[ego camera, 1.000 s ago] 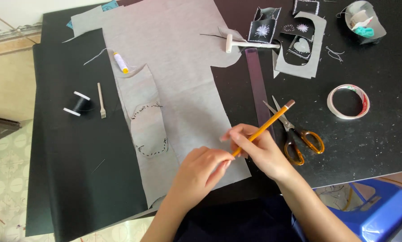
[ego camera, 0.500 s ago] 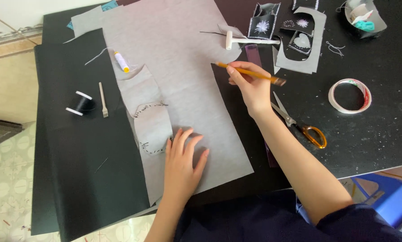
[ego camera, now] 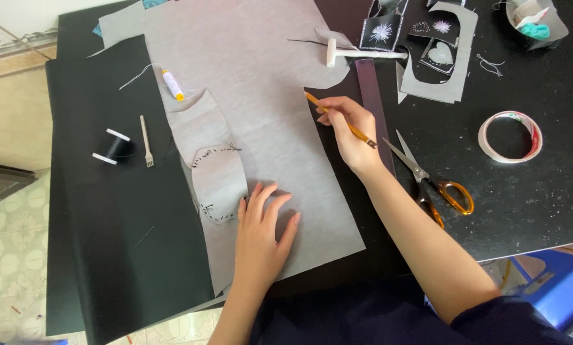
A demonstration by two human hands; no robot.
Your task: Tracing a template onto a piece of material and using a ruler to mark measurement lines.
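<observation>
Where gripped — slim orange pencil [ego camera: 341, 120], dark-tipped, tilted.

The pencil [ego camera: 341, 120] is orange-yellow and slim, with a dark band near its blunt end. It is held slanted in the right hand [ego camera: 349, 131], its sharpened tip up and to the left, at the right edge of the grey sheet [ego camera: 261, 96], its blunt end low and to the right over the dark strip beside the sheet.

The grey sheet is large, pale and thin, lying flat on the black surface [ego camera: 529, 198]. Its upper right corner has a curved cut-out. The left hand [ego camera: 261, 233] lies palm down with fingers spread on its lower part, just beside a smaller rounded grey piece [ego camera: 219, 179] edged with dark stitch marks.
</observation>
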